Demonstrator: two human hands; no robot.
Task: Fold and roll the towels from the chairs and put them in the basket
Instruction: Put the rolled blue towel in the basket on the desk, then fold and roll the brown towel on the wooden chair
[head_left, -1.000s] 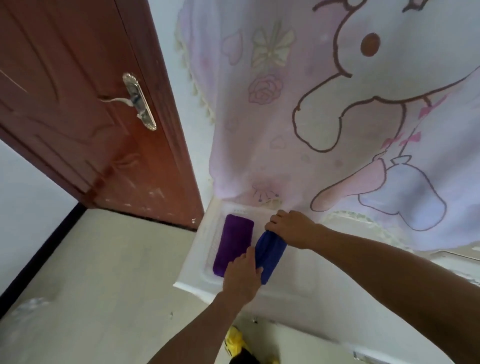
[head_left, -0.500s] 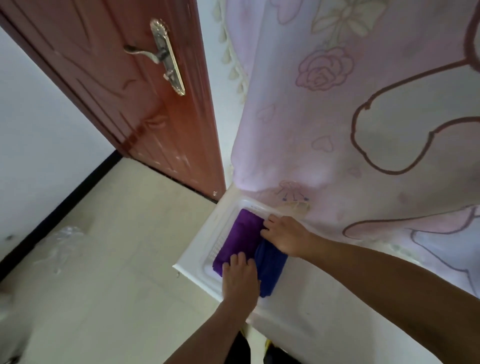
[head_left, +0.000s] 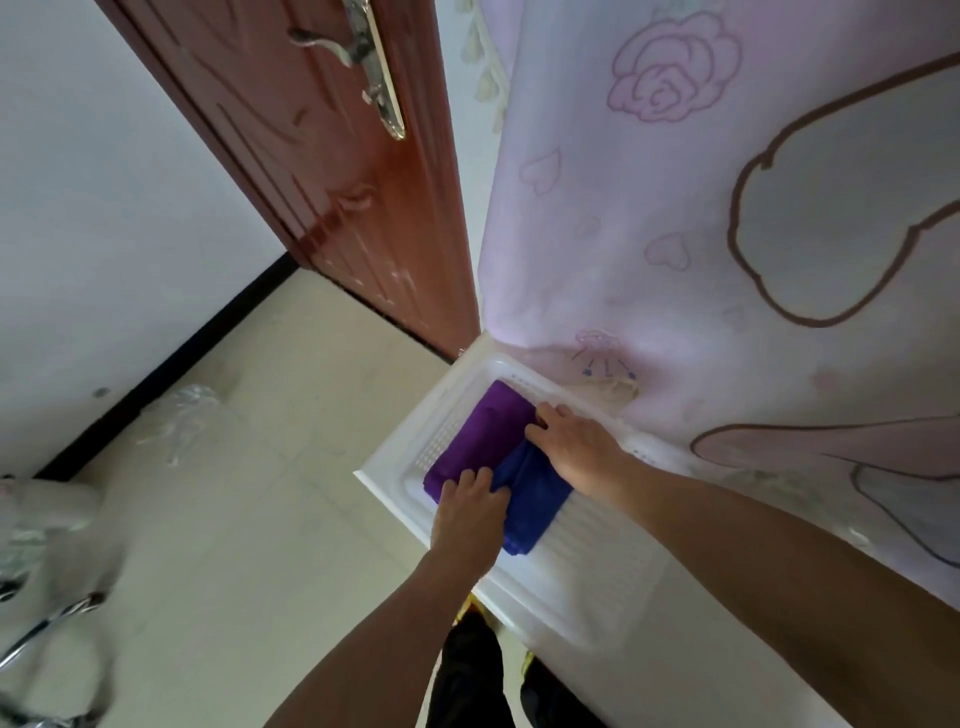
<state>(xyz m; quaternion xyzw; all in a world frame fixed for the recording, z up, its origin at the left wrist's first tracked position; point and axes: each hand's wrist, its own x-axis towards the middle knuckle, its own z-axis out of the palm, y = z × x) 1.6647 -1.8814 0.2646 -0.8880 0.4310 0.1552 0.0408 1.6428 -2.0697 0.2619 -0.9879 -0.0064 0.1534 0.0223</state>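
A white plastic basket stands below me, its far side under a hanging pink cloth. Inside it a rolled purple towel lies on the left and a rolled blue towel lies right beside it. My left hand rests on the near ends of both rolls, fingers laid over them. My right hand presses on the far end of the blue roll, fingertips touching the purple one. Both hands cover part of the blue towel.
A brown wooden door with a metal handle stands open to the left of the basket. The pink cartoon-print cloth hangs over the right side. A chair's metal frame and clear plastic wrap sit on the tiled floor at left.
The blue roll has been pushed left against the purple one and lowered into the basket. Both hands followed it down, and my view has dropped closer to the basket.
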